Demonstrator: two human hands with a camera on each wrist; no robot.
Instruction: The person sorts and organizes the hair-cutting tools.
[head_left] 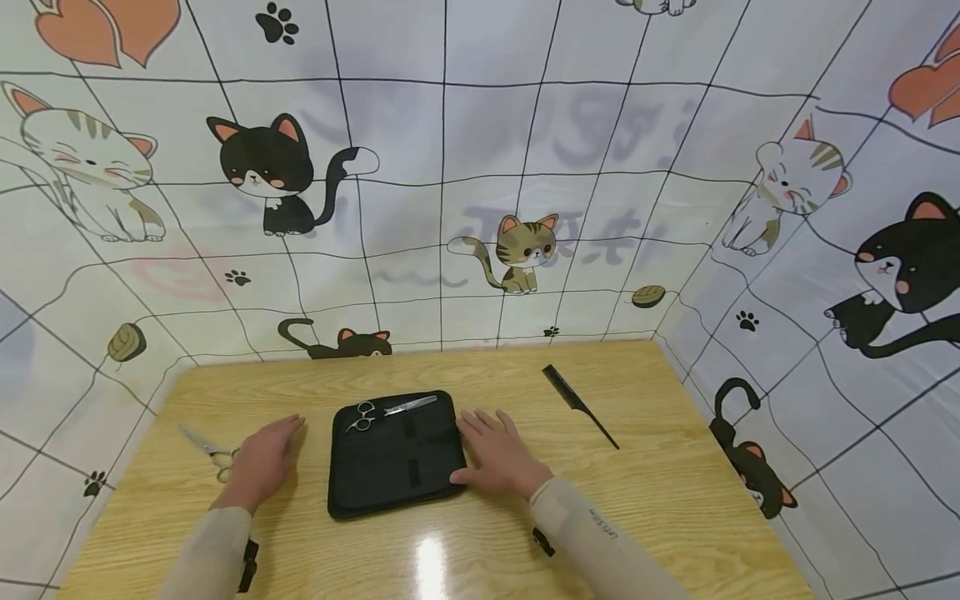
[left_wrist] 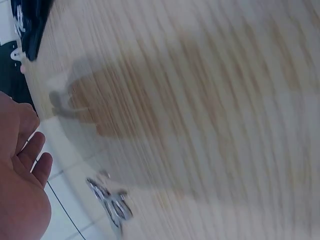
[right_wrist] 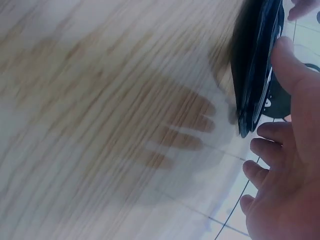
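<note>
A flat black case [head_left: 375,475] lies on the wooden table, with silver hairdressing scissors [head_left: 410,406] across its upper part. My right hand [head_left: 495,454] is at the case's right edge, fingers spread; in the right wrist view the thumb is beside the edge of the black case [right_wrist: 255,65]. To the left of the case is my left hand [head_left: 264,460], holding nothing, its fingers loosely extended. Just left of that hand lies a second pair of scissors [head_left: 198,442], partly hidden by it; these scissors [left_wrist: 112,202] appear blurred in the left wrist view.
A black rat-tail comb [head_left: 567,390] lies at the right of the table [head_left: 660,517], its thin tail pointing toward the near right. White cloth walls [head_left: 405,133] with cat prints and black grid lines enclose the table at the back and sides.
</note>
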